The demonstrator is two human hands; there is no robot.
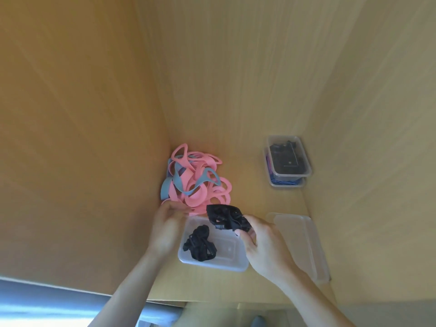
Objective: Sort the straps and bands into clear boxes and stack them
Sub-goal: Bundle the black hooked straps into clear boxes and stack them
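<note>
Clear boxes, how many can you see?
3. One open box at the front holds black straps. Two are stacked at the back right: the top box and the bottom box. The flat clear piece on the right looks like a lid.

My left hand (165,228) covers the left side of the open box (212,265), and my right hand's (264,249) fingers (247,234) are partly lost behind the black straps (224,218) they pinch. The lower of the stacked boxes (286,161) is mostly covered, and the upper one's dark contents are too blurred to name. Both my forearms run off the bottom edge.
</note>
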